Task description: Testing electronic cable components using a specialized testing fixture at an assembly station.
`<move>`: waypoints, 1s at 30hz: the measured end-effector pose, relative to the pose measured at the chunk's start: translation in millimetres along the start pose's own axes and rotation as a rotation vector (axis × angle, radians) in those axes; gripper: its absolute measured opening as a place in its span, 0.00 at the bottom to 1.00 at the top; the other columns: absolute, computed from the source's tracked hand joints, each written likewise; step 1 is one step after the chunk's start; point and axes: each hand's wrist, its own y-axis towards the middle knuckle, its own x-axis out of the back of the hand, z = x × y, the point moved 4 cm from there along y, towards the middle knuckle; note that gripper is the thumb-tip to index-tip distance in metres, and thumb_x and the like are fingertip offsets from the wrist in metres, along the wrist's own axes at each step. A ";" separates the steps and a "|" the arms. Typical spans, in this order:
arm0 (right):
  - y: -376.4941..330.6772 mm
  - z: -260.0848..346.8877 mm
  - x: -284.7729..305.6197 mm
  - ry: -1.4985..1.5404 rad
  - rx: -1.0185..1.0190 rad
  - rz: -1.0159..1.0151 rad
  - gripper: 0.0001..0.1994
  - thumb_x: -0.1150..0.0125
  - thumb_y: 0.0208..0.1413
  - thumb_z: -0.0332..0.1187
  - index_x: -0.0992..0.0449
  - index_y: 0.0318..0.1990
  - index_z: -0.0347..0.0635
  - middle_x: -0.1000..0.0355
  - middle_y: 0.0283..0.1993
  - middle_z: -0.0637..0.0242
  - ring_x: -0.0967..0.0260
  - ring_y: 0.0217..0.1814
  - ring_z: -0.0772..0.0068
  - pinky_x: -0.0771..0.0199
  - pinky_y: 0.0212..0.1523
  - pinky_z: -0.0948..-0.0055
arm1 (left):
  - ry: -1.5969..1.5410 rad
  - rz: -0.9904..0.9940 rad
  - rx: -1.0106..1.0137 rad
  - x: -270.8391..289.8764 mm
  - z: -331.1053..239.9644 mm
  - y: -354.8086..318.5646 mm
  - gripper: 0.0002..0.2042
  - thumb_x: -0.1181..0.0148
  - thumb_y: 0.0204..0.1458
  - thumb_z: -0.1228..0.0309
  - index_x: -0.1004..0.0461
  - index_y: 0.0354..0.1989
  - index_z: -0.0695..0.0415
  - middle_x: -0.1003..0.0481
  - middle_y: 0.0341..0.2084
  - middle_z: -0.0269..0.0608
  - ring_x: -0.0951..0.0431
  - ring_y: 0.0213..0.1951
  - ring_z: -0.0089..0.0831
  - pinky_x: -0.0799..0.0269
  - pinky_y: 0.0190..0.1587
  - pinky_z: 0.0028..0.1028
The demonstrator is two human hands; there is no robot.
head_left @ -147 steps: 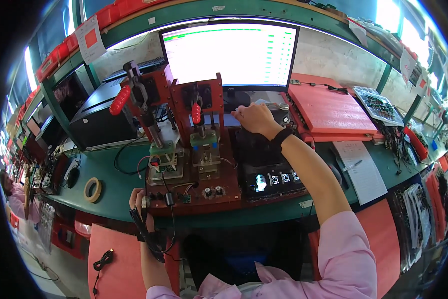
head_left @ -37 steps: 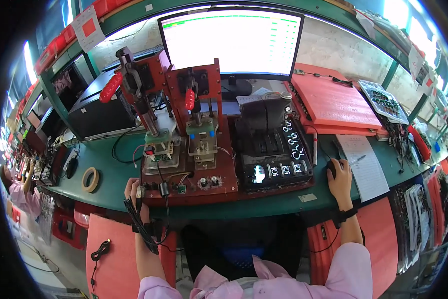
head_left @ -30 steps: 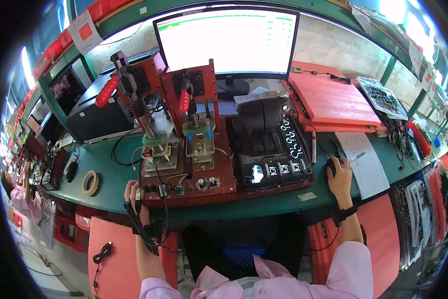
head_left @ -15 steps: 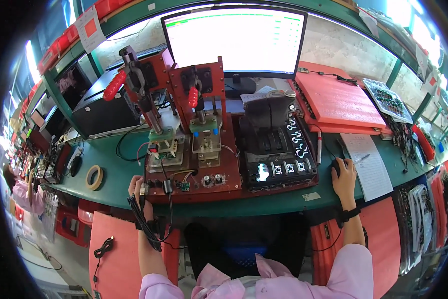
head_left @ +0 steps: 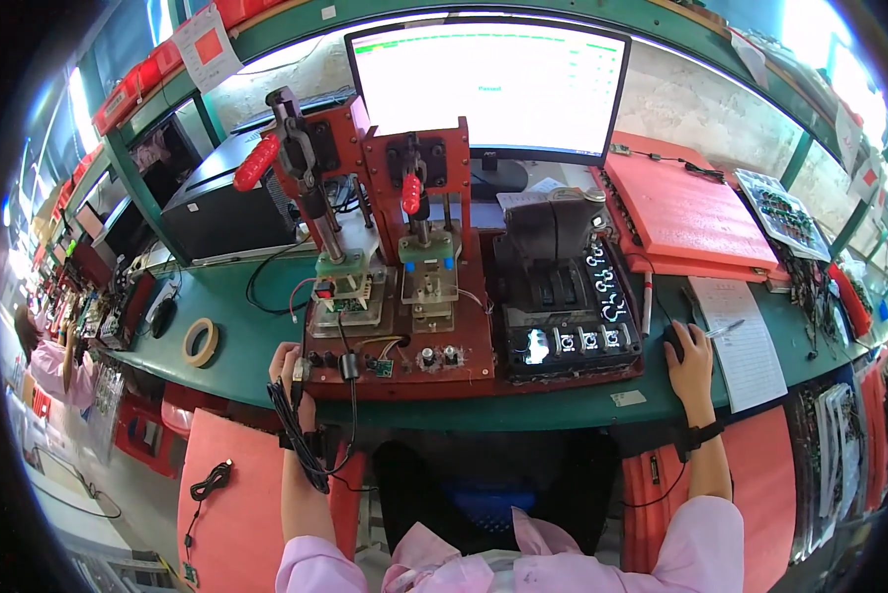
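Note:
My left hand (head_left: 285, 367) is at the front left corner of a red test fixture (head_left: 419, 382). Its fingers are closed around a silver cable plug (head_left: 301, 369), partly hidden, with looped black cable (head_left: 309, 457) hanging over the wrist. My right hand (head_left: 692, 361) lies over a black computer mouse (head_left: 672, 343), fingers curled round it. Two toggle clamps with red handles, a left one (head_left: 257, 163) and a right one (head_left: 411, 195), rise from the fixture. Under the left clamp sits a small green circuit board (head_left: 344, 300). The monitor (head_left: 493, 94) behind shows a mostly white screen.
A black device with lit buttons (head_left: 570, 341) stands right of the fixture. Beside my right hand lie a written sheet (head_left: 746, 356) and a pen. Tape (head_left: 201, 342) lies at left, pink foam sheets (head_left: 691, 217) at back right. Another person (head_left: 63, 371) sits far left.
A short line of green text has appeared mid-screen on the monitor. The whole view has shifted, so everything sits slightly further right. Both hands keep their places at the plug and the mouse.

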 end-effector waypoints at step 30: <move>-1.2 -1.0 -0.9 0.051 0.011 0.016 0.19 0.39 0.49 0.31 0.28 0.51 0.45 0.35 0.51 0.48 0.39 0.52 0.45 0.36 0.52 0.55 | 0.611 0.237 -0.648 26.2 17.7 -2.7 0.17 0.57 0.55 0.84 0.34 0.52 0.60 0.33 0.51 0.50 0.30 0.49 0.42 0.35 0.52 0.34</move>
